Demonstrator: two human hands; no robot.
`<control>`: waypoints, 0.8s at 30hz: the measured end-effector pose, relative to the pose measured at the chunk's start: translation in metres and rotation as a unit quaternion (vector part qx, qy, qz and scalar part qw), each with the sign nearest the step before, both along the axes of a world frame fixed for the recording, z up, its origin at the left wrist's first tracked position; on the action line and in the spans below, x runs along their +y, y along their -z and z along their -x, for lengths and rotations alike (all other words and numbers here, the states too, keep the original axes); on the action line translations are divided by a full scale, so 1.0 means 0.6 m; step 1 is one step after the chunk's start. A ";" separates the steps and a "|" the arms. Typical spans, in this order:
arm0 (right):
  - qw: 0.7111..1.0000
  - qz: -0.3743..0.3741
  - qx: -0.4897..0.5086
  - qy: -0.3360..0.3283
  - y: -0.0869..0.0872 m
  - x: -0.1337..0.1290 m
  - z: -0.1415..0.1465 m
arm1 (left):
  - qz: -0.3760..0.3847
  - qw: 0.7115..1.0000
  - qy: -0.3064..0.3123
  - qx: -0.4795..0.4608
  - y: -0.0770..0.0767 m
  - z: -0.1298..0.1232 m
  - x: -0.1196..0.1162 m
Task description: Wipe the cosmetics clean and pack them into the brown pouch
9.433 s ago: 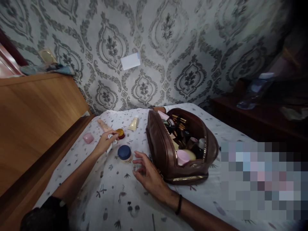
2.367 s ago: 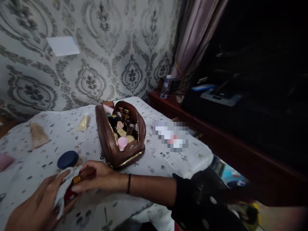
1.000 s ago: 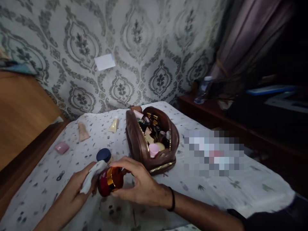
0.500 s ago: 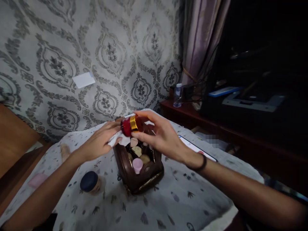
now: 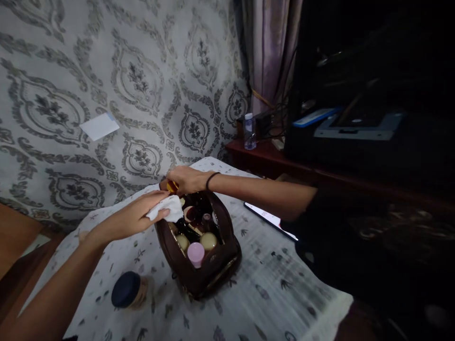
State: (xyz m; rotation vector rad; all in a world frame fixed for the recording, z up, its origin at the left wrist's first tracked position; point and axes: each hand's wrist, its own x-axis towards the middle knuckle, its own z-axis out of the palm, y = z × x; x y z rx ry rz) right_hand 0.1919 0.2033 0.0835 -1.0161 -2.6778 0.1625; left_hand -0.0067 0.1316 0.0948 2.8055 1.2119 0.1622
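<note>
My right hand [image 5: 190, 180] reaches over the far end of a brown toiletry bag [image 5: 206, 284], its fingers closed around a small red jar whose gold band [image 5: 172, 186] shows beneath them. My left hand [image 5: 138, 215] grips a folded white tissue [image 5: 169, 209] at the bag's left rim, close to the jar. Unzipped and upright, the bag holds several cosmetic containers, among them a pink-capped one [image 5: 195, 254] and a pale round-lidded one [image 5: 208, 241]. To its left, a jar with a dark blue lid [image 5: 126, 289] stands on the patterned cloth [image 5: 263, 293].
A lit phone [image 5: 266, 218] lies on the cloth under my right forearm. On the reddish-brown shelf [image 5: 234, 148] behind stands a clear bottle [image 5: 250, 132]. A patterned wall with a white card [image 5: 99, 126] rises behind the cloth; a dark cabinet area is at right.
My right hand has moved left and farther away with the red jar, across the bag's far end, uncovering more of its contents. The view has shifted right.
</note>
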 end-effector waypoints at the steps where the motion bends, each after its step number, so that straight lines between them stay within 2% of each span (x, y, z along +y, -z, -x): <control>1: 1.000 0.005 -0.008 -0.011 0.002 0.001 0.006 | 0.006 1.000 0.003 -0.003 0.002 0.000 -0.002; 6: 0.998 0.022 -0.043 -0.041 0.010 0.002 0.025 | 0.023 0.999 0.008 -0.025 0.003 -0.006 -0.005; 17: 0.996 0.036 -0.077 -0.037 0.023 0.014 0.065 | 0.030 0.999 -0.008 -0.037 0.010 -0.007 -0.007; 21: 0.997 0.037 -0.066 -0.028 0.011 0.004 0.055 | 0.022 0.998 -0.017 -0.056 0.011 -0.010 -0.011; 24: 0.998 0.031 -0.051 -0.015 -0.011 -0.007 0.038 | 0.005 0.994 -0.055 -0.093 0.013 -0.002 -0.018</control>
